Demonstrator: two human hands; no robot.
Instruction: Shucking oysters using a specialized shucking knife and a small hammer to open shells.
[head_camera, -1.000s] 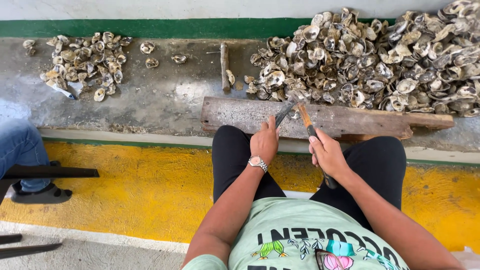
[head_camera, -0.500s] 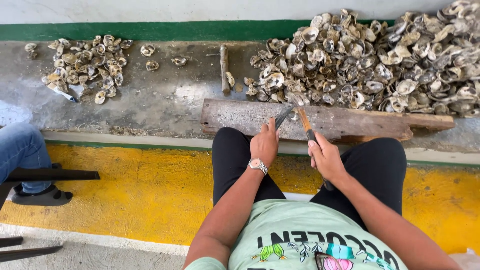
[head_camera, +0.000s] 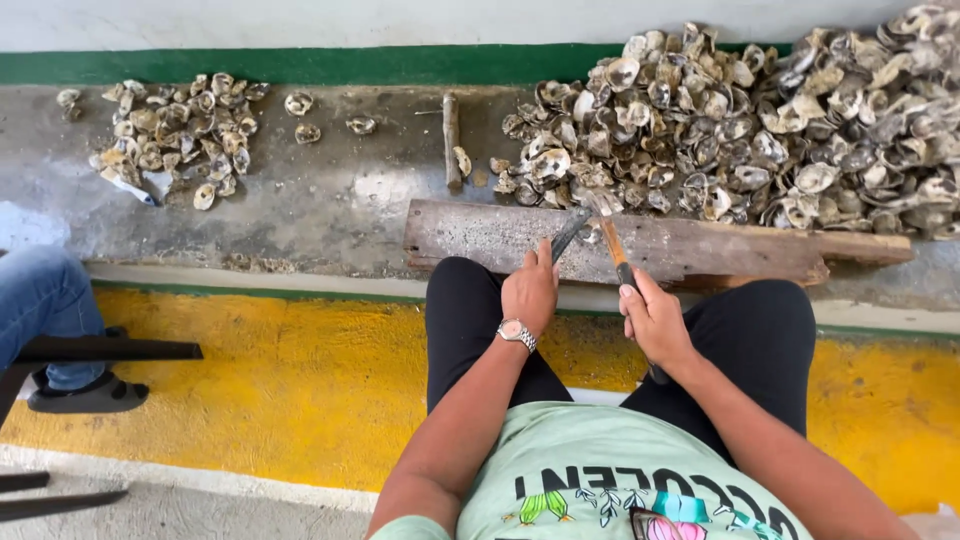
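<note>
At the centre of the frame, a seated person in black trousers and a pale green printed shirt works over a weathered wooden plank (head_camera: 700, 250) that lies across the grey concrete ledge (head_camera: 300, 210). The left hand (head_camera: 530, 292), with a silver wristwatch (head_camera: 517, 333) at the wrist, is closed around a dark flat metal tool (head_camera: 570, 235) whose tip rests on the plank. The right hand (head_camera: 655, 318) is wrapped tightly around the handle of a small hammer (head_camera: 612, 240) — its head sits just beside the tip of the dark tool, above the plank's upper edge. Whether a shell lies under the two tool tips cannot be told; the spot is too small and crowded.

Behind the plank, filling the upper right of the frame, a large heap of oyster shells (head_camera: 760, 130) spreads along the ledge up to the green stripe (head_camera: 330, 65) on the wall. In the upper left lies a smaller pile of shells (head_camera: 175, 135), with a few loose ones between the two heaps. A short wooden stick (head_camera: 451, 138) lies upright in the picture just left of the big heap.

Below the ledge runs a yellow painted floor band (head_camera: 250, 380). At the left edge — well apart from the hands — another person's leg in blue jeans (head_camera: 45, 300) and a dark sandal (head_camera: 85, 393) show beside a dark chair frame.
</note>
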